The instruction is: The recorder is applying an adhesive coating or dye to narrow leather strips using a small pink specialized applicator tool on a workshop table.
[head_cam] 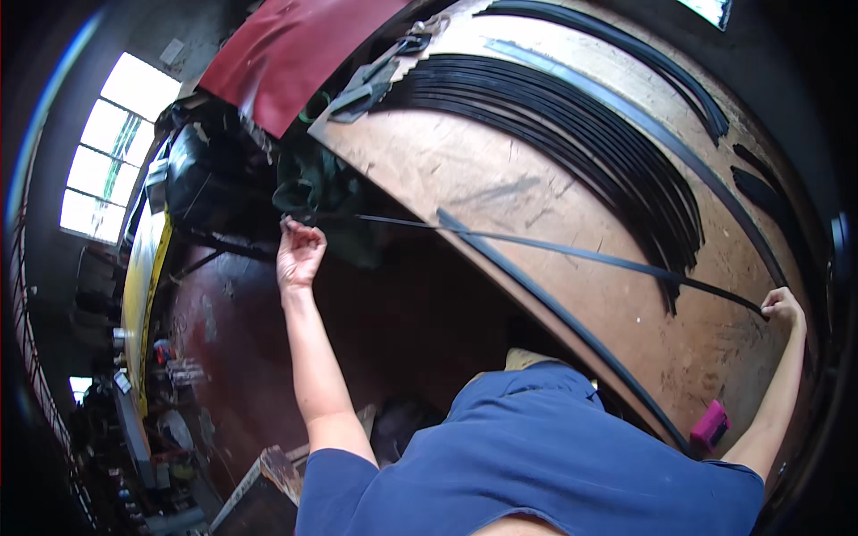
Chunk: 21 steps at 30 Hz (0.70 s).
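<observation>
A long thin dark strip (576, 250) is stretched between my two hands, crossing over the near edge of a wooden worktable (415, 151). My left hand (301, 253) pinches its left end, out beyond the table edge. At the right, my right hand (783, 307) grips the other end above the tabletop. A row of several black strips (536, 107) lies side by side on the table beyond the stretched one. Another dark strip (563, 311) lies along the near table edge, passing under the stretched strip.
A long metal straightedge (603, 97) and a further bundle of black strips (630, 47) lie farther back. A pink object (710, 425) sits near my right forearm. Red sheet material (288, 53) hangs beside the table's left corner. A wooden frame (278, 469) stands at lower left.
</observation>
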Each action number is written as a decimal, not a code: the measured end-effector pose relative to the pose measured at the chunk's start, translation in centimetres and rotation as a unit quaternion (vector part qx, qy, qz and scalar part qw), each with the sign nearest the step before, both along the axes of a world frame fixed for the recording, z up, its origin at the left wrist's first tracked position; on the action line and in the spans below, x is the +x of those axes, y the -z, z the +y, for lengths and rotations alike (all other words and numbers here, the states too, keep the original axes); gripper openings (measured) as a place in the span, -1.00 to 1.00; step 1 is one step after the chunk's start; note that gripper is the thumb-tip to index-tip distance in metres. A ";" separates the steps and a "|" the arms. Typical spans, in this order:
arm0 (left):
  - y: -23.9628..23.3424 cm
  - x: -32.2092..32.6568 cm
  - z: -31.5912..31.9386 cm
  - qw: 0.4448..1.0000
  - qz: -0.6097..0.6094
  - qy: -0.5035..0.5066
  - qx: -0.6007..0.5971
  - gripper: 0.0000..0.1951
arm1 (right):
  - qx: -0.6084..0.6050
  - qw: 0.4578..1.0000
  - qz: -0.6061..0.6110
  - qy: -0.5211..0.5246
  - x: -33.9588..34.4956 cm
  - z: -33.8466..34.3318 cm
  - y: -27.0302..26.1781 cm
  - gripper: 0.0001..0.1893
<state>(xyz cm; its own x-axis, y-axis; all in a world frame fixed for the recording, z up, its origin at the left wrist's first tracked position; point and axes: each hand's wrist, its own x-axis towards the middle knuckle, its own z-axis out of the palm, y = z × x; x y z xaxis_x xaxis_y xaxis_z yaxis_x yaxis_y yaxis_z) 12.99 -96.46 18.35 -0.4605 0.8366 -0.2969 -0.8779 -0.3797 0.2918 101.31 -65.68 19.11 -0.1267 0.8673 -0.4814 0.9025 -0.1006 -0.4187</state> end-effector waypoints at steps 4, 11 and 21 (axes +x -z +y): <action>0.3 -7.2 1.7 0.998 0.037 -0.036 -0.019 -0.86 | -0.205 0.965 0.134 0.091 -7.0 -0.4 -2.6 -0.93; -0.8 -16.9 10.6 0.993 0.064 -0.066 -0.068 -0.87 | -0.155 0.852 0.487 0.112 -13.8 -2.1 -1.8 -0.85; 0.7 -23.6 36.4 0.995 0.071 0.056 -0.043 -0.84 | 0.064 0.511 0.800 0.309 -20.9 -2.3 3.2 -0.85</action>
